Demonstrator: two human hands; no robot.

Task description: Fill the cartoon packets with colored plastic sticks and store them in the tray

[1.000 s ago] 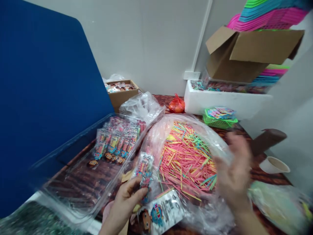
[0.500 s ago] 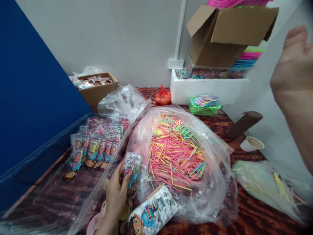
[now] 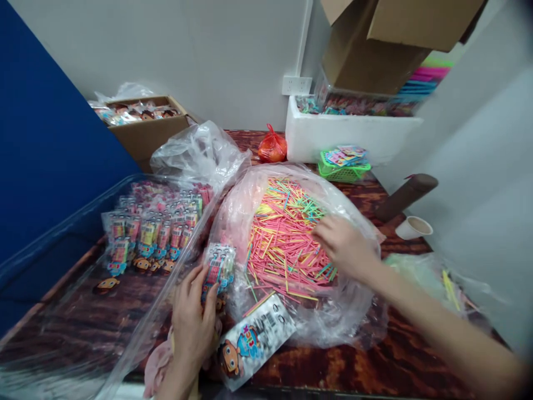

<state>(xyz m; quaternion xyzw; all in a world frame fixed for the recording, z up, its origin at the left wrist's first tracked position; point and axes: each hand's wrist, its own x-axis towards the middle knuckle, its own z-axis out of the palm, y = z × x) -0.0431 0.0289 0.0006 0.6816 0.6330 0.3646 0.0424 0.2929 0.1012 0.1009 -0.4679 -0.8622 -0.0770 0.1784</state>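
Observation:
My left hand (image 3: 192, 316) grips a small clear packet of coloured sticks (image 3: 219, 268) at the near edge of the table, upright between thumb and fingers. My right hand (image 3: 343, 244) reaches into a big open clear plastic bag (image 3: 358, 311) and rests on its heap of loose coloured sticks (image 3: 283, 239), fingers curled down into them; I cannot see whether they hold any. A printed cartoon card packet (image 3: 256, 341) lies flat in front of the bag. To the left, filled packets (image 3: 154, 233) lie in rows inside a clear plastic tray (image 3: 54, 250).
A blue panel (image 3: 45, 144) stands at the left. Behind are a cardboard box of packets (image 3: 141, 125), a crumpled clear bag (image 3: 200, 153), an orange bag (image 3: 271, 149), a white foam box (image 3: 350, 136), a green basket (image 3: 343, 166). A paper cup (image 3: 413, 226) and brown block (image 3: 406, 195) sit right.
My right hand came down from high at the right and now rests on the loose sticks inside the bag. The left hand keeps its packet. The view has tilted slightly downward.

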